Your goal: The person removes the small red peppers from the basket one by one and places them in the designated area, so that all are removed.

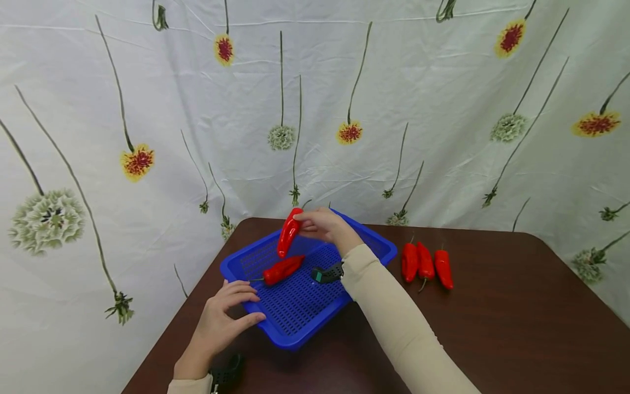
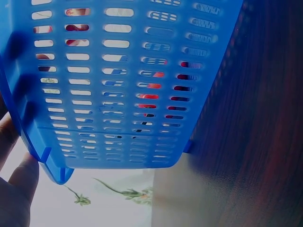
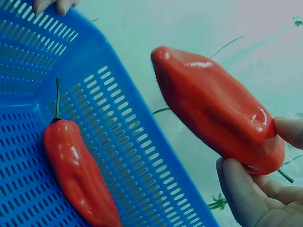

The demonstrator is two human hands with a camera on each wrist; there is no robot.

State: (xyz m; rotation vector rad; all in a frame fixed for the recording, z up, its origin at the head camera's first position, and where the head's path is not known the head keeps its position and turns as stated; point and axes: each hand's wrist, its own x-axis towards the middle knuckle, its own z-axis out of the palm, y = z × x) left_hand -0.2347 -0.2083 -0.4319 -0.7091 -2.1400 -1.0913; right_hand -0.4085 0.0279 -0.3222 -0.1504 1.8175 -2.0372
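My right hand (image 1: 325,225) pinches a red chili pepper (image 3: 218,109) near its stem end, thumb on one side and fingers on the other. The pepper hangs over the far left part of a blue plastic basket (image 1: 290,340), tip pointing down. Inside the basket lies another red pepper (image 1: 283,270) with its green stem toward the near left side. My left hand (image 1: 219,323) holds the basket's left rim, fingertips over the edge. From the left wrist view, the slotted outer wall (image 2: 113,142) shows, with bits of red behind the slots.
Three red peppers, including the rightmost pepper (image 1: 443,268), lie on the dark brown table (image 1: 517,306) right of the basket. A white cloth (image 1: 443,180) printed with flowers hangs behind the table. Dark straps circle both wrists, below cream sleeves.
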